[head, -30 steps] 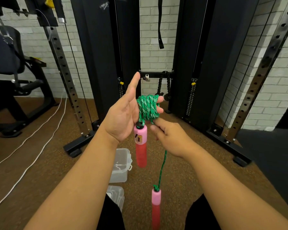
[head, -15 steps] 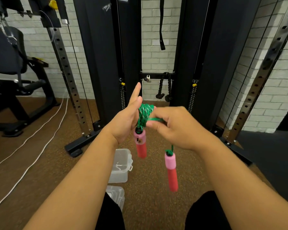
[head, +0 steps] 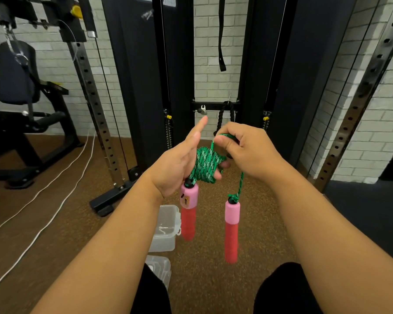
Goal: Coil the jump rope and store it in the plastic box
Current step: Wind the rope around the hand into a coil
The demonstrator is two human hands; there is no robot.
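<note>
A green jump rope [head: 207, 164] is wound in a thick coil around the fingers of my left hand [head: 179, 164], whose thumb points up. One pink-and-red handle [head: 188, 211] hangs straight down from that coil. My right hand [head: 245, 150] pinches the free end of the rope just above the coil, and the second pink-and-red handle [head: 231, 227] dangles below it on a short length. The clear plastic box [head: 166, 230] stands on the floor below my left forearm, partly hidden by it.
A clear lid or second clear container [head: 159, 268] lies on the brown floor near my knees. A black cable machine [head: 145, 87] stands straight ahead, a black weight bench [head: 16, 91] at the left. White cables [head: 43, 211] trail across the floor at the left.
My right hand has lifted the free rope end up over the coil, taking up slack. The second handle has risen from near the floor to hang beside the first.
</note>
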